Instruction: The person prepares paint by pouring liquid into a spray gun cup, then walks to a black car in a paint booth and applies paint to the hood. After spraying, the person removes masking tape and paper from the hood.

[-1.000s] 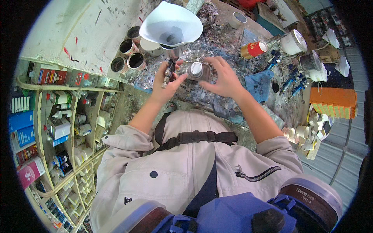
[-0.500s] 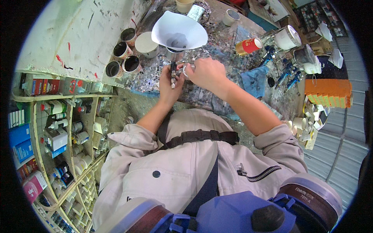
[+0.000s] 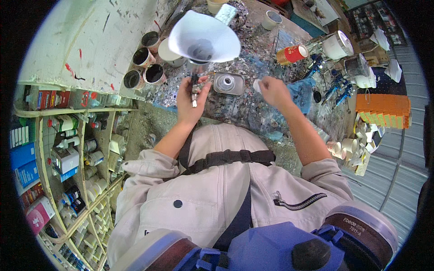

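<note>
In my left hand (image 3: 191,103), fingers wrapped round it, is a small spray gun (image 3: 195,88) with a dark body and a silvery end. A white paper strainer cone (image 3: 181,40) stands wide open in the cup on top of the gun, with a greyish patch at its bottom. To the right of it a rectangular metal can (image 3: 236,86) stands on the paint-spattered bench, its round mouth facing up. My right hand (image 3: 274,93) is closed in a pinch on a round white cap (image 3: 257,86), just right of the can.
Several paint-stained cups (image 3: 153,73) stand at the left, beside a pale tub (image 3: 167,54). A red and gold paper cup (image 3: 291,55), a blue cloth (image 3: 302,92) and more spray guns (image 3: 341,88) lie right. Shelves of bottles and boxes (image 3: 68,153) line the left side.
My right hand has moved right, away from the can, with the white cap, and the can's mouth now shows. My left hand has shifted slightly left with the spray gun and strainer.
</note>
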